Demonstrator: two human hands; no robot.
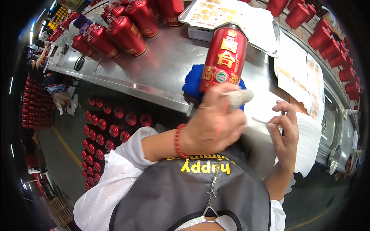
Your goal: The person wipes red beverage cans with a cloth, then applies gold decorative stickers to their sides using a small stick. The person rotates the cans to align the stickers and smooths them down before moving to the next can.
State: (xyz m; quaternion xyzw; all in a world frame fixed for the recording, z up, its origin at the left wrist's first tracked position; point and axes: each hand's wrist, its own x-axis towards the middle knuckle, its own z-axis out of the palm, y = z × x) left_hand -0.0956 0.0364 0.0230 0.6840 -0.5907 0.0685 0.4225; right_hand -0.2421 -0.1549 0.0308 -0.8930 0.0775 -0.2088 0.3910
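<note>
A red bottle (224, 57) with gold characters and a small round white-and-green mark lies on a blue cloth (192, 81) at the bench edge. My left hand (216, 123), with a red beaded bracelet on its wrist, is at the bottle's near end. Its fingers are closed round a pale, rounded, cloth-like pad (241, 99); motion blurs it slightly. Further right, my right hand (285, 134) is raised above the bench's near edge. Its fingers are bent and apart, and I see nothing between them.
Several red bottles (127, 35) stand on the metal bench (169, 57) at the left. Sheets of gold-printed labels (246, 19) lie at the back, and more label sheets (300, 75) hang to the right above white foam sheets (308, 142). Rows of red bottles (113, 131) stand below the bench.
</note>
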